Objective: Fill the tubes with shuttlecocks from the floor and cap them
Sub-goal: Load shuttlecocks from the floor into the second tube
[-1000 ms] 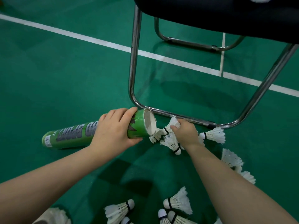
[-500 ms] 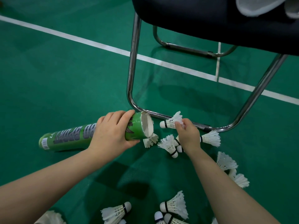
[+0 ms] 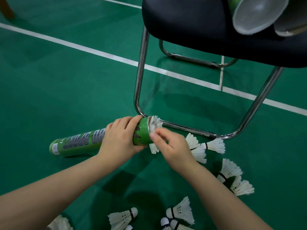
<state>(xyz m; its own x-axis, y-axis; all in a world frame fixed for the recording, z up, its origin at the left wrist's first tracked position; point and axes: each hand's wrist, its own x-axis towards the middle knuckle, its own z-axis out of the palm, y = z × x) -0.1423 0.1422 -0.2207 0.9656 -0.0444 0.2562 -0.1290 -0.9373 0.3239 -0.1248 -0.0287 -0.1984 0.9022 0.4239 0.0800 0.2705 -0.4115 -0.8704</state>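
A green cardboard tube [image 3: 78, 144] lies on its side on the green floor, open end toward the right. My left hand [image 3: 118, 138] grips it near that end. A white feather shuttlecock [image 3: 155, 122] sticks out of the tube's mouth, feathers outward. My right hand [image 3: 171, 145] is at the mouth, thumb and fingers curled against the feathers. Several loose shuttlecocks lie on the floor: one [image 3: 153, 148] just under the tube's mouth, a cluster [image 3: 214, 145] to the right, and others [image 3: 181, 211] near the bottom edge.
A chair with a black seat [image 3: 207, 27] and chrome frame [image 3: 140, 80] stands right behind the tube. On the seat lie more tubes, one with a clear plastic cap [image 3: 255, 14]. White court lines [image 3: 93, 51] cross the floor.
My right hand lifted a shuttlecock from the floor pile, carried it left and put it cork-first into the tube's mouth. The view shifted up, showing the tubes on the chair.
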